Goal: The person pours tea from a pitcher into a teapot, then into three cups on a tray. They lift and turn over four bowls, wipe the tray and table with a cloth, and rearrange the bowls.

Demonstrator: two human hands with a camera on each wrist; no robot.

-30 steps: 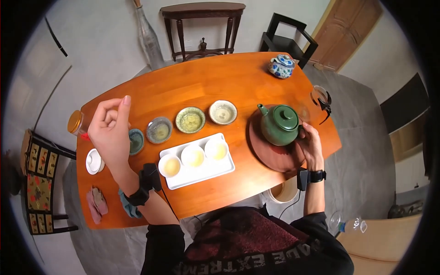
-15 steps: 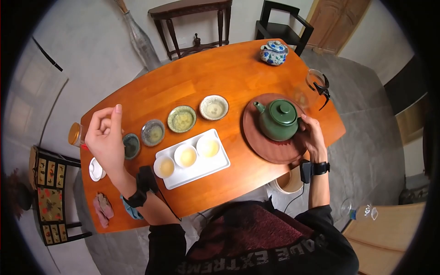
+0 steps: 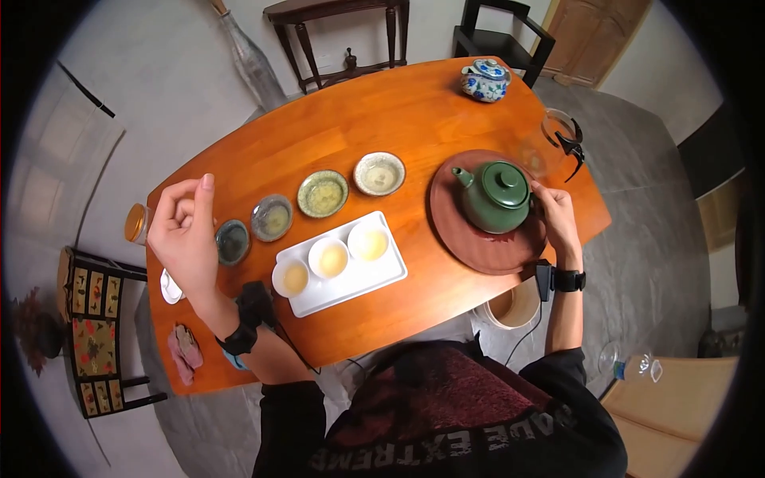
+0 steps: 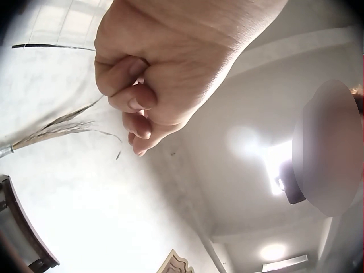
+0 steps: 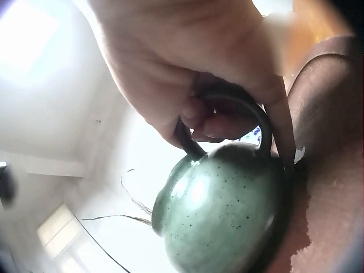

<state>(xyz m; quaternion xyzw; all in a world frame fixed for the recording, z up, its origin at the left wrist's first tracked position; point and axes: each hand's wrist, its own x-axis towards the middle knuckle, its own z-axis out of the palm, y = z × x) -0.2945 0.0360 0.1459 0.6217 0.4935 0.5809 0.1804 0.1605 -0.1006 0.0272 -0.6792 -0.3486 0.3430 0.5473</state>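
Observation:
My right hand grips the dark looped handle of a green teapot, its fingers curled through the loop in the right wrist view. The teapot, lid on and spout pointing left, is upright over a round reddish-brown plate. My left hand is raised over the table's left side with fingers curled and nothing held. In the left wrist view the curled fingers show against wall and ceiling. Nearest below that hand is a dark teal bowl, partly covered by it.
A white tray bears three white cups of pale yellow liquid. Behind it stand a grey bowl, a green bowl and a pale bowl. A glass pitcher and blue-and-white pot are far right; pink cloth lies left.
The head view has shifted a little. More of the plate's far rim shows behind the teapot. The right hand stays at the handle, the left hand stays raised.

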